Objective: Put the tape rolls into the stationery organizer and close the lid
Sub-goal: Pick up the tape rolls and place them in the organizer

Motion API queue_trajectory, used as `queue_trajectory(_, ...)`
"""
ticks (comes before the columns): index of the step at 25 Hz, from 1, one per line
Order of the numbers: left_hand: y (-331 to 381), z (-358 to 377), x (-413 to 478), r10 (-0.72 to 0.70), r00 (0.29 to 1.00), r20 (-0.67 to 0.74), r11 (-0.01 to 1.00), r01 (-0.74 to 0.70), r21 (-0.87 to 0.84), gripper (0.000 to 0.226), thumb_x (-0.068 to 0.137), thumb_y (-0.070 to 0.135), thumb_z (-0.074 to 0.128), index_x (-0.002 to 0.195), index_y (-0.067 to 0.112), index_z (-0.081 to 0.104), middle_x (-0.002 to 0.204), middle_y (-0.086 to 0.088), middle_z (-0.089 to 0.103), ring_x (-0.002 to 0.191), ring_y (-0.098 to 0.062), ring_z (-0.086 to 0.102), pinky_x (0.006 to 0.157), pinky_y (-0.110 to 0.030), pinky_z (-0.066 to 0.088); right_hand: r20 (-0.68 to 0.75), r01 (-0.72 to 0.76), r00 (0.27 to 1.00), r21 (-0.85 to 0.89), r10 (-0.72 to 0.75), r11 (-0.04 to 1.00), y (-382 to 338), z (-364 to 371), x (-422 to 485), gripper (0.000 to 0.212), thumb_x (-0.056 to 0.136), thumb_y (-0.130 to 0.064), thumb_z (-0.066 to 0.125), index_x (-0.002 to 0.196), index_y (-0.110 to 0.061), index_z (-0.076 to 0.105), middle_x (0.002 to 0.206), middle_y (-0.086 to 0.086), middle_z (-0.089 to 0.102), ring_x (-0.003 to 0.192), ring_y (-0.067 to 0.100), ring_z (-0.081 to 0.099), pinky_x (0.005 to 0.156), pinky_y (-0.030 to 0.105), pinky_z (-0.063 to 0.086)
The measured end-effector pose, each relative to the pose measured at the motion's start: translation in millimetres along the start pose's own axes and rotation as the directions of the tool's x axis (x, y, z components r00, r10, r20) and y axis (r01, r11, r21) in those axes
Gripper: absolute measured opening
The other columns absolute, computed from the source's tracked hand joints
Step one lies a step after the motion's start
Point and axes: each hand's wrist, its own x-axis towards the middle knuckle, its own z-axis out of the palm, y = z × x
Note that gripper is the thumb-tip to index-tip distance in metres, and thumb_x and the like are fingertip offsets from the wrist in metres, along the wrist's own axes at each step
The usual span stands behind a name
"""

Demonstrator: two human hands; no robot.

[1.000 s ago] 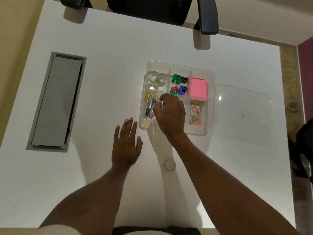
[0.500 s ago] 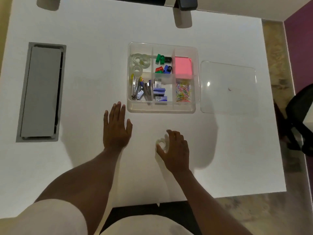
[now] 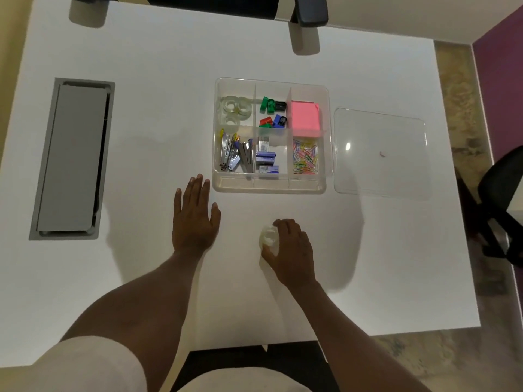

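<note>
A clear stationery organizer [image 3: 270, 188] sits open mid-table. Its back-left compartment holds three clear tape rolls [image 3: 235, 108]. Another clear tape roll [image 3: 268, 236] stands on the table in front of the organizer, and my right hand [image 3: 294, 250] is curled around it with fingers and thumb on its sides. My left hand [image 3: 195, 216] rests flat on the table, fingers spread, just left of the organizer's front-left corner. The clear lid [image 3: 380, 154] lies flat on the table to the organizer's right.
Other compartments hold sharpeners [image 3: 273, 113], pink sticky notes [image 3: 305, 117], staplers [image 3: 236, 155], staple boxes [image 3: 266, 161] and coloured paper clips [image 3: 305, 161]. A grey cable hatch [image 3: 72, 159] sits in the table at left. Chairs stand beyond the far edge [image 3: 310, 11] and at right [image 3: 503, 205].
My right hand left the organizer, came back toward me and closed around the loose tape roll on the table. The left hand stayed flat. The camera view shifted.
</note>
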Motion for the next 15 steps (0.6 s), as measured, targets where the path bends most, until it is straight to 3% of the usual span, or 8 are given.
queue_trajectory(4, 0.8, 1.5, -0.5, -0.006, 1.000, 0.028, 1.000, 0.007, -0.001, 0.064, 0.108, 0.042, 0.033, 0.167, 0.020, 0.027, 0.177, -0.002, 0.024, 0.166, -0.018, 0.018, 0.136, -0.050, 0.016, -0.173, 0.072, 0.984, 0.115, -0.051, 0.991, -19.1, -21.0, 44.6, 0.055, 0.079, -0.043, 0.077, 0.123, -0.021, 0.051, 0.119, 0.001, 0.061, 0.103, 0.018, 0.059, 0.088, 0.029, 0.052)
queue_trajectory(7, 0.6, 2.5, 1.0, -0.017, 0.999, 0.046, 1.000, 0.016, 0.016, 0.064, 0.108, 0.044, 0.030, 0.168, 0.021, 0.026, 0.178, -0.002, 0.023, 0.167, -0.018, 0.017, 0.136, -0.051, 0.016, -0.243, 0.131, 0.964, 0.098, -0.104, 0.987, -38.0, -39.7, 92.3, 0.056, 0.082, -0.037, 0.077, 0.129, -0.019, 0.053, 0.126, 0.007, 0.062, 0.114, 0.023, 0.057, 0.096, 0.034, 0.051)
queue_trajectory(15, -1.6, 4.4, 1.9, -0.033, 0.998, 0.058, 0.999, 0.034, -0.010, 0.066, 0.107, 0.042, 0.035, 0.169, 0.021, 0.025, 0.179, 0.002, 0.019, 0.167, -0.014, 0.012, 0.136, -0.051, 0.017, -0.184, 0.186, 0.971, 0.164, -0.155, 0.969, -76.2, -77.2, 210.1, 0.050, 0.083, -0.013, 0.077, 0.128, -0.012, 0.056, 0.129, 0.012, 0.053, 0.115, 0.027, 0.055, 0.096, 0.038, 0.054)
